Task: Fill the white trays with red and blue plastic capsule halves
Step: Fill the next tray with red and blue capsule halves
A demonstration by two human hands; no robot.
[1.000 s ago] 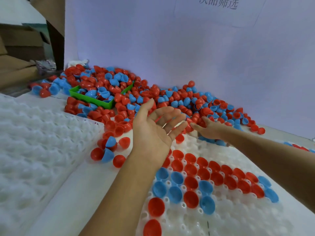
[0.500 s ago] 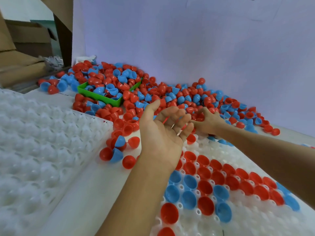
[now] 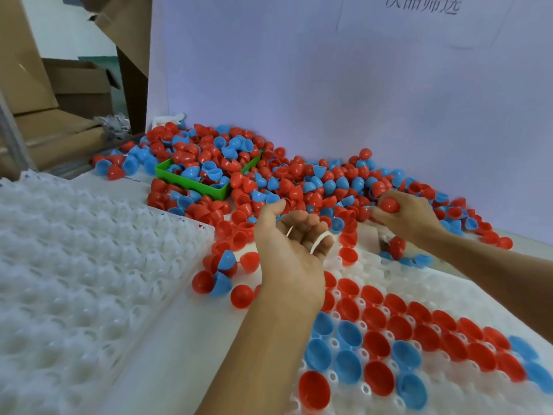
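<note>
The right hand (image 3: 402, 215), at the right of centre in the frame, has its fingers curled around a red capsule half (image 3: 389, 205) at the near edge of the big pile of capsule halves (image 3: 299, 181). I judge it picks here because the pile lies along the purple back wall (image 3: 329, 85), just behind the tray being filled, so the reach is short.

The left hand (image 3: 291, 250), in the middle of the frame, is turned palm up with the fingers loosely bent and it holds nothing. It looks like a cup waiting to receive halves from the other hand, but this is only my reading.

The white tray (image 3: 449, 283) at the lower right already carries rows of red and blue halves, all with the hollow side up, seated in its pockets; the far part and the near edge are still bare. A second white tray (image 3: 74, 265) at the left has no halves in it. Some loose halves (image 3: 221, 274) lie on the bench (image 3: 167, 339) between the two trays. A green bin (image 3: 191, 181), upper left of centre, is half buried in the pile.
</note>
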